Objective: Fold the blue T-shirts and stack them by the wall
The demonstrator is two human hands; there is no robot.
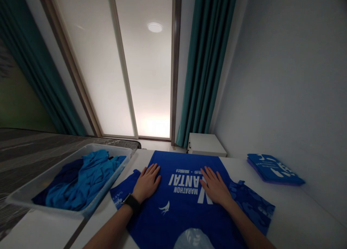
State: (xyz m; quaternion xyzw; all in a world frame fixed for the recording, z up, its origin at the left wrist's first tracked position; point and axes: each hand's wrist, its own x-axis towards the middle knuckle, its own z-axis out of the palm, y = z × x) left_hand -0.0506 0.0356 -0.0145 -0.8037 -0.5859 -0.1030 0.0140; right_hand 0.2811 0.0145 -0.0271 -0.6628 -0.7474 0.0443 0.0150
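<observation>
A dark blue T-shirt (187,213) with white lettering lies spread on the white table, its hem toward the far edge and its sleeves out to both sides. My left hand (148,184) rests flat on the shirt's left side, fingers stretched forward; a dark watch (132,203) is on that wrist. On the right part of the printed lettering, my right hand (214,185) lies flat with fingers spread. Neither hand grips the cloth. The collar end of the shirt is nearest me, partly cut off by the bottom of the view.
A translucent plastic bin (89,147) holding crumpled blue clothes (78,180) stands at the left. Folded blue garments (273,169) sit on the table (298,213) at the right, by the wall. Beyond the table are a white cabinet (206,144), teal curtains (208,61) and frosted sliding doors (146,79).
</observation>
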